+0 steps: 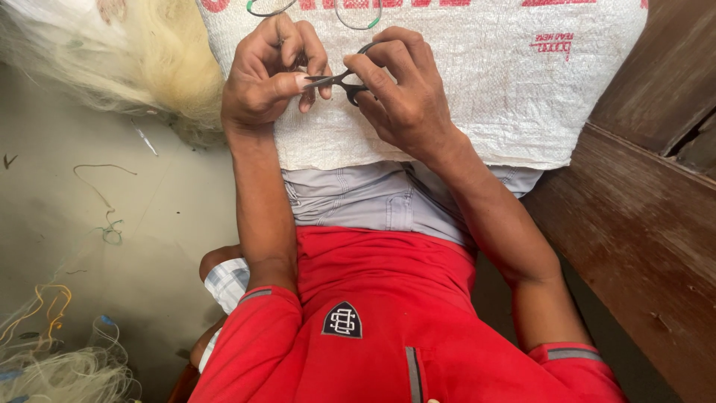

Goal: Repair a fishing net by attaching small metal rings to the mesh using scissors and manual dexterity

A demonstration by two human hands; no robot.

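White woven sack (477,97) across lap, right hand (406,97) grip closed on small scissors (339,78), left hand (268,78) pinching blade tips, fishing net (149,67) beside.

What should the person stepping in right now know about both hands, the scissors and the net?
Left hand: curled over the lap, thumb and fingers at the tips of the small black scissors; whether it pinches a thread there is too fine to tell.
Right hand: holds the scissors by their loops, blades pointing toward the left hand.
Both hands work above a white woven sack spread over the lap.
A pile of pale fishing net lies on the floor at the left; another bundle of net lies at the lower left, with loose thread scraps between.
Done or left: cannot be judged from this view.
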